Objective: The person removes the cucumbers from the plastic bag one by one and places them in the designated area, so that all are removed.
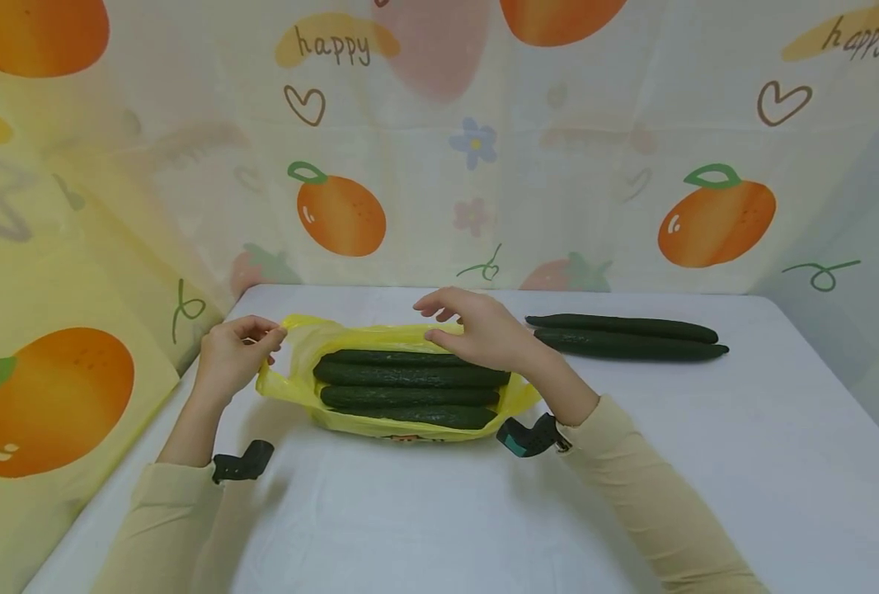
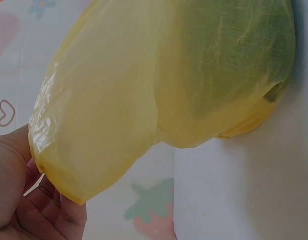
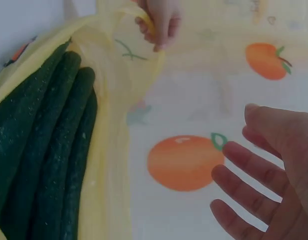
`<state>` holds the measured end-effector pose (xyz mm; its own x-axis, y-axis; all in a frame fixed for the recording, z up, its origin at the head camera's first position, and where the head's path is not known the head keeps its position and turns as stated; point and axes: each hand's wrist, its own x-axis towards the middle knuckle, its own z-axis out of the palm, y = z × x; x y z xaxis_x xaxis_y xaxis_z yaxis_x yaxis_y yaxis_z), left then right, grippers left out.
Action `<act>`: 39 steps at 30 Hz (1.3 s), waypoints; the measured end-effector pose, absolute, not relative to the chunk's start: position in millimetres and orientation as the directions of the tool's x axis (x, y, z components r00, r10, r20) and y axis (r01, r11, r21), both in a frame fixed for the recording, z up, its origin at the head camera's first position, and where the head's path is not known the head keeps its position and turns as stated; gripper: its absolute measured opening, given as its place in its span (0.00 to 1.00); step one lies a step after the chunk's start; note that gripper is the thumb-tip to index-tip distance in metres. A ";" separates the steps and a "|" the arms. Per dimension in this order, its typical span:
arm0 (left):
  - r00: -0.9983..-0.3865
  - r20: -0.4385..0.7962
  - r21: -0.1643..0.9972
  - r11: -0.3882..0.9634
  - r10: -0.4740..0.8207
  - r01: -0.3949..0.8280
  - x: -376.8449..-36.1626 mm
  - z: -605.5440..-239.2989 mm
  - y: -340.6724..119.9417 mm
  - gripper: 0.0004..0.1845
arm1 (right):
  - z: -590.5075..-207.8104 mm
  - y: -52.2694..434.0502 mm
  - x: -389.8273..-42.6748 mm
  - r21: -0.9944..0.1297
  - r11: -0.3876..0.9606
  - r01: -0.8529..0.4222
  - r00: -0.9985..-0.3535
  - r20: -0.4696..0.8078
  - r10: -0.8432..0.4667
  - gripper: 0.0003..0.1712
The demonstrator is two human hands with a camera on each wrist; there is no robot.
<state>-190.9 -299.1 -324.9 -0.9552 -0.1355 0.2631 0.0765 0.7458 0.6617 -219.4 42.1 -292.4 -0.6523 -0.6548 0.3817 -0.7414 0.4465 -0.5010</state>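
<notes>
A yellow plastic bag [image 1: 302, 367] lies on the table with several dark green cucumbers [image 1: 410, 377] side by side in its mouth. My left hand [image 1: 235, 355] pinches the bag's left handle between thumb and fingers, drawing it outward; the left wrist view shows the thin yellow film [image 2: 104, 100] stretched from those fingers. Over the bag's right part hovers my right hand [image 1: 484, 330], fingers spread and holding nothing. In the right wrist view its separated fingers [image 3: 253, 175] stand apart from the cucumbers [image 3: 49, 150].
Two more cucumbers [image 1: 628, 344] lie together on the white table [image 1: 410, 511], right of the bag and toward the back. Behind the table hangs a patterned cloth [image 1: 425, 198] printed with oranges. Each wrist carries a small black camera [image 1: 532, 436].
</notes>
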 end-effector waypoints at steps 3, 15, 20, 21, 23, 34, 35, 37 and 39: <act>-0.954 0.267 0.663 0.744 -0.135 0.080 -191.1 -325.2 -299.1 0.14 | -297.0 33.0 -221.5 -0.502 0.424 -0.754 -0.629 0.367 -0.685 0.20; -0.951 0.279 0.664 0.742 -0.132 0.091 -190.5 -325.1 -299.0 0.14 | -311.5 7.1 -236.5 -0.516 0.461 -0.722 -0.610 0.159 -0.776 0.19; -0.951 0.283 0.664 0.741 -0.126 0.099 -188.7 -323.2 -298.4 0.15 | -320.5 1.0 -242.6 -0.512 0.505 -0.695 -0.617 0.065 -0.784 0.19; -0.950 0.284 0.665 0.740 -0.126 0.101 -188.6 -322.9 -298.5 0.15 | -322.4 -0.2 -243.3 -0.513 0.506 -0.693 -0.614 0.054 -0.787 0.19; -0.949 0.288 0.664 0.741 -0.129 0.101 -188.6 -322.8 -298.5 0.15 | -326.0 -2.7 -244.2 -0.513 0.508 -0.692 -0.607 0.032 -0.794 0.19; -0.948 0.297 0.657 0.745 -0.116 0.115 -188.6 -322.8 -299.3 0.15 | -336.8 -14.3 -240.2 -0.503 0.530 -0.683 -0.569 -0.089 -0.818 0.17; -0.948 0.296 0.656 0.746 -0.115 0.115 -188.4 -322.5 -299.2 0.15 | -337.8 -15.3 -239.8 -0.493 0.538 -0.684 -0.570 -0.099 -0.816 0.17; -0.949 0.295 0.655 0.747 -0.115 0.113 -188.4 -322.3 -299.2 0.15 | -339.3 -17.6 -238.8 -0.484 0.552 -0.679 -0.574 -0.119 -0.810 0.17; -0.949 0.293 0.657 0.745 -0.115 0.113 -188.3 -322.1 -299.2 0.15 | -341.1 -19.9 -238.2 -0.476 0.570 -0.670 -0.580 -0.143 -0.802 0.18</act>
<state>-188.3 -299.2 -322.1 -0.9491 -0.1151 0.2932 0.1125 0.7455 0.6569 -238.2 -19.9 -341.1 -0.5802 -0.8018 -0.1429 -0.6700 0.5697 -0.4760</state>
